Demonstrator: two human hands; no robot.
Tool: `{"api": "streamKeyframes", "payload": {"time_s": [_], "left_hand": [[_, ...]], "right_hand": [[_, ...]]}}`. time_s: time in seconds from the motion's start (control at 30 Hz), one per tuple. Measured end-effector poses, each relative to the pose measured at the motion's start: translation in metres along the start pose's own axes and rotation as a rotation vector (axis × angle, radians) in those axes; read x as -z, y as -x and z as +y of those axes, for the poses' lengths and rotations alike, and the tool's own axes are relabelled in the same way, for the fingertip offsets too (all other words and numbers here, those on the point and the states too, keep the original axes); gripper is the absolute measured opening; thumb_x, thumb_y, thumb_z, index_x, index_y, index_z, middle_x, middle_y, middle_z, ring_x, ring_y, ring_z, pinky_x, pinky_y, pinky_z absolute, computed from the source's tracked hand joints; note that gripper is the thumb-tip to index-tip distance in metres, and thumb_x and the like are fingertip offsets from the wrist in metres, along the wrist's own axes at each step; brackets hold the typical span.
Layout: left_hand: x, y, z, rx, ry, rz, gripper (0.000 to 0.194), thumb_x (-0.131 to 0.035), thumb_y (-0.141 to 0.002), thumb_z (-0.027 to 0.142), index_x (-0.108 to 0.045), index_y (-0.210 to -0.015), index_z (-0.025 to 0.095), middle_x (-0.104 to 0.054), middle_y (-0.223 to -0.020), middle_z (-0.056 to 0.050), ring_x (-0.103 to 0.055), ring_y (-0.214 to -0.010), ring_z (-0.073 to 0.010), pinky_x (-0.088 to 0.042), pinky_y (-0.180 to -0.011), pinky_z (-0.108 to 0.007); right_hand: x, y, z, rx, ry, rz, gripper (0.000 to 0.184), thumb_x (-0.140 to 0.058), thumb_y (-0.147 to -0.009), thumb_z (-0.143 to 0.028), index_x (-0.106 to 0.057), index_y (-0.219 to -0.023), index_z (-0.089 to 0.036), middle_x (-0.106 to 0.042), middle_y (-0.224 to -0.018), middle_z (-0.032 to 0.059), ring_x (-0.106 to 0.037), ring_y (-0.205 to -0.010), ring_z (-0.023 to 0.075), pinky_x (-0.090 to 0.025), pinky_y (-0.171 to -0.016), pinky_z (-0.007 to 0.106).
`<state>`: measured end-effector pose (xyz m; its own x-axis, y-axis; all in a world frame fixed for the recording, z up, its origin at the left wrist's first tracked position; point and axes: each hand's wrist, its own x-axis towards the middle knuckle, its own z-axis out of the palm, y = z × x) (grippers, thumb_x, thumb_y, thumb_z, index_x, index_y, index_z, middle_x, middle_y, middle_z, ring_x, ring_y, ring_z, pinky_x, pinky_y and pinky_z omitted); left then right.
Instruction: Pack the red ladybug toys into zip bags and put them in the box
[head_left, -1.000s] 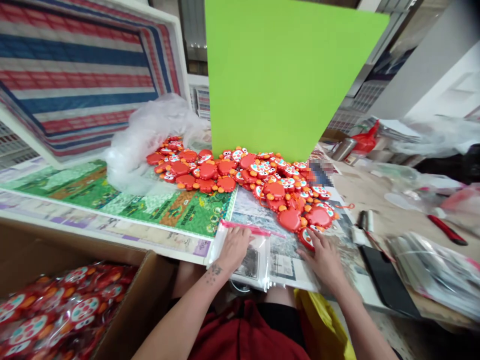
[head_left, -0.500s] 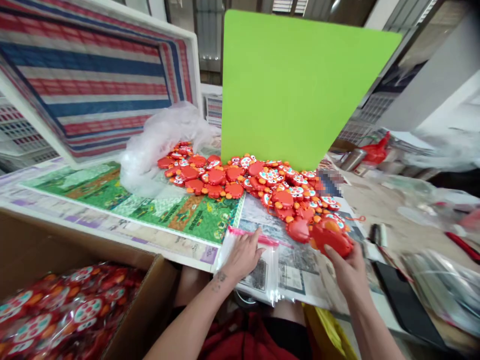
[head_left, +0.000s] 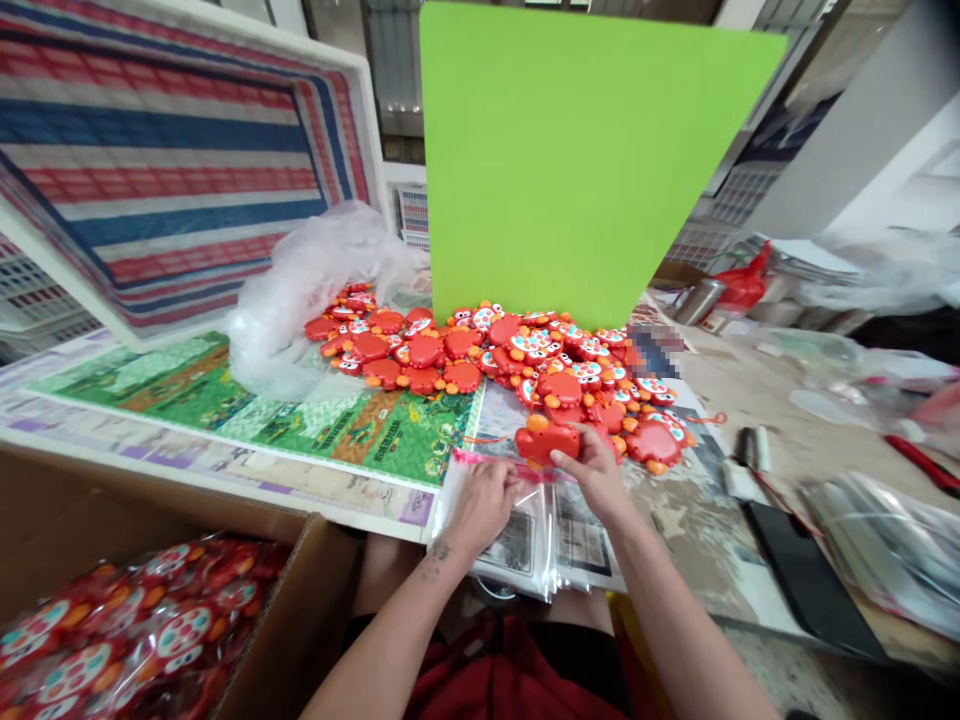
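Red toy (head_left: 546, 442) has moved beside pink bag edge (head_left: 538, 474).

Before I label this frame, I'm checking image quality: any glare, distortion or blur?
Head view: glints on the wrapped toys and the clear bag; wide-angle stretching toward the sides; dark upper-right corner; pixelated patch beside the toy pile; soft background detail.

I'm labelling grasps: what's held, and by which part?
Right hand: a red toy, by one end. Left hand: at the top of a clear bag; grip unclear.
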<state>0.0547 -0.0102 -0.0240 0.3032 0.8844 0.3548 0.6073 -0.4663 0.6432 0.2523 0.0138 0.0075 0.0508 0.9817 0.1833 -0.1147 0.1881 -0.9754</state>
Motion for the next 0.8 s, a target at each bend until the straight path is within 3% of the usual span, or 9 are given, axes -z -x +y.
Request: {"api": "streamKeyframes", "payload": {"time_s": [0.1,0.17,0.23,0.33,0.4,0.5,0.67,0.8], "left_hand": [[-0.001,-0.001,-0.003,0.121,0.098,0.090,0.038,-0.050,-0.091,0.024,-0.044,-0.127,0.014,-0.063,-0.090,-0.006,-0.058,-0.090,-0.0215,-0.045,-0.083,-0.036],[0.000,-0.002,-0.003,0.108,0.094,0.072,0.045,-0.050,-0.092,0.026,-0.037,-0.134,0.013,-0.064,-0.089,-0.005,-0.058,-0.089,-0.0216,-0.045,-0.084,-0.037],[0.001,-0.003,-0.001,0.031,0.016,0.010,0.034,-0.046,-0.095,0.026,-0.047,-0.127,0.015,-0.064,-0.093,-0.007,-0.057,-0.092,-0.0226,-0.044,-0.085,-0.038],[0.004,-0.003,0.003,-0.122,-0.139,-0.086,0.024,-0.039,-0.097,0.025,-0.061,-0.104,0.017,-0.063,-0.100,-0.010,-0.055,-0.097,-0.0240,-0.041,-0.085,-0.039],[0.005,-0.002,0.005,-0.195,-0.213,-0.117,0.024,-0.039,-0.097,0.023,-0.062,-0.103,0.018,-0.063,-0.103,-0.009,-0.053,-0.097,-0.0237,-0.041,-0.084,-0.039],[0.004,-0.001,0.006,-0.237,-0.272,-0.085,0.021,-0.042,-0.096,0.021,-0.061,-0.106,0.019,-0.062,-0.104,-0.008,-0.052,-0.095,-0.0229,-0.040,-0.082,-0.037],[0.000,-0.001,0.002,-0.232,-0.269,0.107,0.016,-0.052,-0.093,0.030,-0.063,-0.088,0.019,-0.063,-0.084,-0.004,-0.052,-0.084,-0.0213,-0.041,-0.081,-0.036],[0.001,-0.001,0.001,-0.223,-0.244,0.203,0.015,-0.054,-0.093,0.031,-0.064,-0.092,0.019,-0.063,-0.082,-0.004,-0.052,-0.082,-0.0211,-0.042,-0.078,-0.036]], "right_hand": [[0.014,0.008,-0.006,-0.005,-0.015,-0.005,0.050,-0.083,-0.065,-0.032,-0.058,-0.108,-0.026,-0.068,-0.105,0.0028,-0.064,-0.093,0.0209,-0.053,-0.083,0.037],[0.021,0.015,-0.010,-0.039,0.007,-0.080,0.049,-0.083,-0.064,-0.031,-0.059,-0.107,-0.026,-0.068,-0.103,0.0031,-0.064,-0.091,0.0205,-0.054,-0.081,0.036],[0.021,0.018,-0.011,-0.048,0.011,-0.112,0.049,-0.083,-0.065,-0.031,-0.059,-0.107,-0.025,-0.068,-0.103,0.0035,-0.064,-0.091,0.0206,-0.053,-0.081,0.036],[0.009,0.014,-0.005,0.009,-0.021,0.013,0.049,-0.081,-0.067,-0.034,-0.057,-0.109,-0.025,-0.068,-0.106,0.0036,-0.064,-0.095,0.0210,-0.052,-0.087,0.038],[-0.001,0.007,0.002,0.017,0.007,0.042,0.050,-0.080,-0.068,-0.038,-0.058,-0.111,-0.024,-0.068,-0.110,0.0048,-0.064,-0.099,0.0223,-0.051,-0.091,0.040],[-0.010,-0.005,0.011,-0.024,0.137,-0.080,0.055,-0.076,-0.072,-0.045,-0.060,-0.119,-0.022,-0.066,-0.119,0.0072,-0.062,-0.108,0.0252,-0.047,-0.098,0.044],[-0.017,-0.018,0.020,-0.046,0.343,-0.190,0.052,-0.062,-0.079,-0.057,-0.067,-0.117,-0.021,-0.065,-0.125,0.0081,-0.057,-0.119,0.0270,-0.036,-0.109,0.046],[-0.033,-0.019,0.024,-0.078,0.390,-0.415,0.055,-0.050,-0.083,-0.066,-0.073,-0.103,-0.020,-0.074,-0.104,0.0061,-0.065,-0.100,0.0251,-0.048,-0.096,0.043]]}}
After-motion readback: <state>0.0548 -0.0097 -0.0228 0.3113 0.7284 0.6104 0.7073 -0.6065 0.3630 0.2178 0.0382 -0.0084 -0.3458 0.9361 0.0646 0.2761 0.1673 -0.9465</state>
